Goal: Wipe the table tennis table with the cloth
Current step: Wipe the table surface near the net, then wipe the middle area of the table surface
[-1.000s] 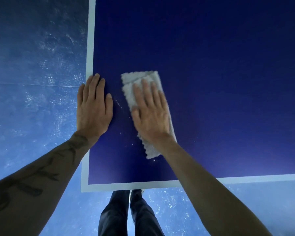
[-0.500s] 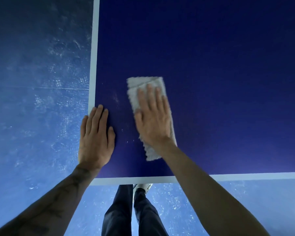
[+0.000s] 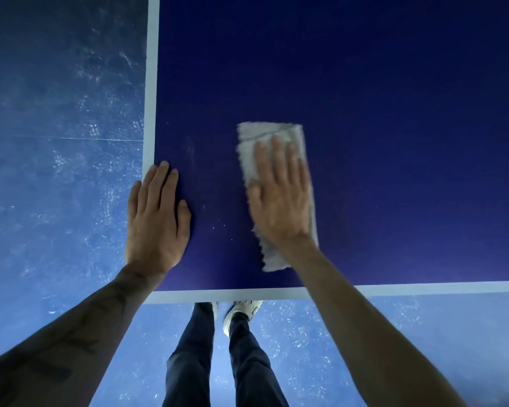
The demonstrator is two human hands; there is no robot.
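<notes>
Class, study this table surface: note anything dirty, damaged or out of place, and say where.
A faint pale smear and a few white specks mark the dark blue table between the left hand and the cloth under the right hand. Nothing looks damaged or askew.

Surface [image 3: 394, 142] showing a matt, fine-grained dark-blue coating, faintly dusted with pale specks near the corner. Edge line [image 3: 152, 83] reading as flat pale paint. Cloth [image 3: 272, 133] looking like soft, nappy grey fabric, fuzzy along its ragged edges. Floor [image 3: 56, 113] giving off a slight sheen, its blue coating scuffed and mottled white. Trousers [image 3: 188, 362] appearing as dark matt cloth. Shoe [image 3: 243, 311] looking smooth and white.
</notes>
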